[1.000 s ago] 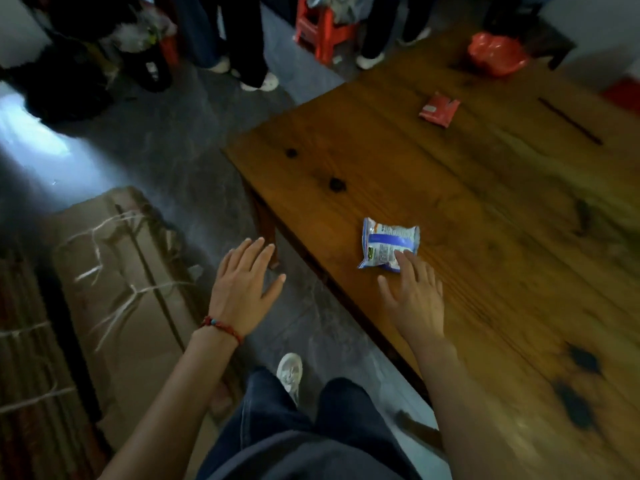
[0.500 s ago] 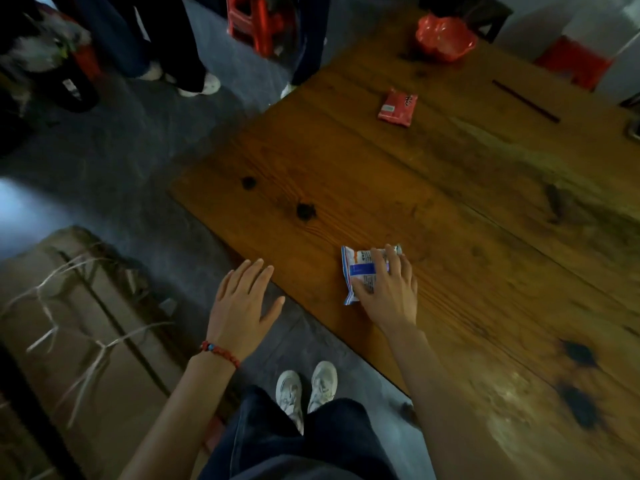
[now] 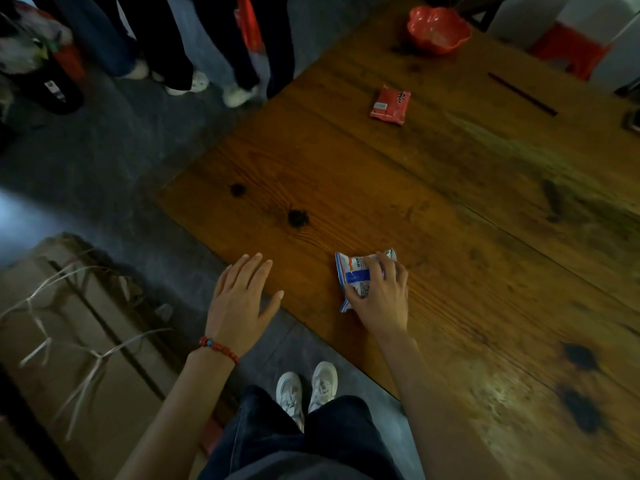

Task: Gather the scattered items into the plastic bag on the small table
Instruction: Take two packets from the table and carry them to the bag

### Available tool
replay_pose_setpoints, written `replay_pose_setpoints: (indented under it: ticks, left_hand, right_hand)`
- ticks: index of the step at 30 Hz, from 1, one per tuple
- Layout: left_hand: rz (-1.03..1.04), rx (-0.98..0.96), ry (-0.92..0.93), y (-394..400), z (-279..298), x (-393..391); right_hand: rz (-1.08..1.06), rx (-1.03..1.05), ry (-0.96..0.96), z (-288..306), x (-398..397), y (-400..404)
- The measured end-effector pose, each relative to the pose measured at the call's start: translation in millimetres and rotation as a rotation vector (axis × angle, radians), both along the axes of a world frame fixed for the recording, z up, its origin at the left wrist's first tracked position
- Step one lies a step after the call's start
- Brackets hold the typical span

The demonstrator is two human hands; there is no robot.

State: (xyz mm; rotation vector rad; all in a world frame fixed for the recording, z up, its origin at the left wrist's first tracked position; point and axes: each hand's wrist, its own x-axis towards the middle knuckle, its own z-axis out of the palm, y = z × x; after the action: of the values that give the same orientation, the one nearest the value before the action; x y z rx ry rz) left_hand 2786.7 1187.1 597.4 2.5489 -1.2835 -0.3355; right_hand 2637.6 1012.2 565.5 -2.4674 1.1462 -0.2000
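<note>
Step in hand, as judged: pickup of the first scattered item; the right hand point(image 3: 381, 296) lies over the blue-and-white packet point(image 3: 355, 275), fingers curled round its far edge and thumb at its near side, so it is grasping the packet; the packet rests on the table point(image 3: 450, 209), close to the near edge, not yet lifted; the left hand point(image 3: 239, 299) is spread flat with straight fingers at the table's near edge, holding nothing; whether it touches the wood cannot be told. Next move calls for lifting the packet clear and carrying it to the plastic bag; neither that bag nor a small table can be identified here, so its place must first be found; a red packet point(image 3: 390, 105) lies well apart further up the table and remains to be collected. Surface: broad wooden planks, dark knots and stains, a red bowl point(image 3: 438, 29) at the far end. Room: grey floor, flattened cardboard point(image 3: 69, 323) with loose straps at left, several people's legs and shoes standing beyond the table corner.
</note>
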Motion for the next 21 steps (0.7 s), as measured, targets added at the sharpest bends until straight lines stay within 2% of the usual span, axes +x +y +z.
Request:
replay_pose_setpoints:
  ticks: [9,21]
  left_hand:
    - [-0.058,-0.029,-0.008,-28.5,6.2,1.5]
    - [-0.178,-0.131,-0.040,-117.0,19.5,18.4]
  right_hand:
    - [-0.083,-0.018,-0.106,10.5,-5.1,-22.6]
    - [-0.252,-0.039,-0.185,27.1,-6.3,-67.9]
